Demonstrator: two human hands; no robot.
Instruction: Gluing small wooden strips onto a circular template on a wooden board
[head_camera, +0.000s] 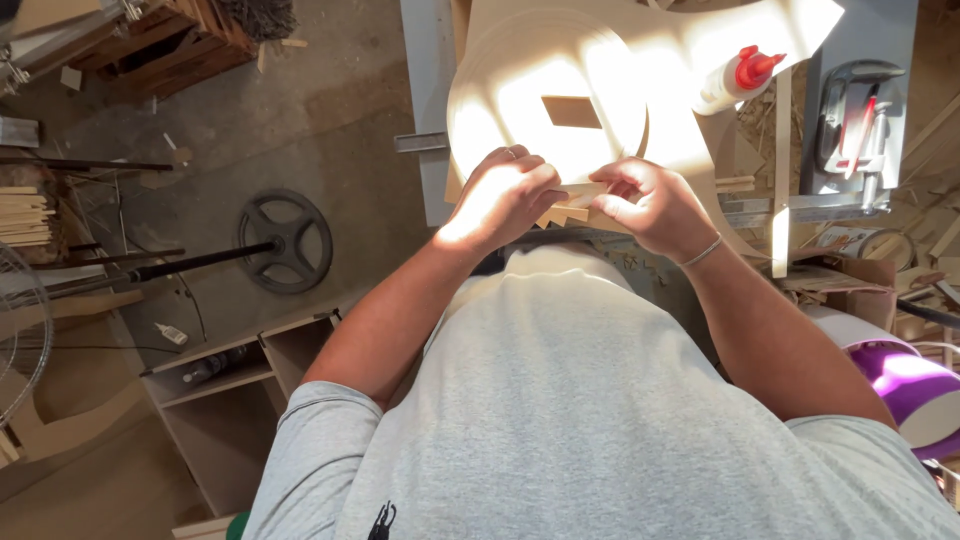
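Hands, left (505, 195) and right (645, 200), pinch jagged wooden piece (572, 205) at bench edge (432, 150).

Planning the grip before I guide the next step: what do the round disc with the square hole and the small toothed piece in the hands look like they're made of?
The round disc looks like unfinished fibreboard or plywood: pale tan, matte, no visible grain, a cleanly cut square hole. The toothed piece, pinched between the left hand and right hand, looks like the same thin bare board, with sawn zigzag edges; sun glare hides finer detail.
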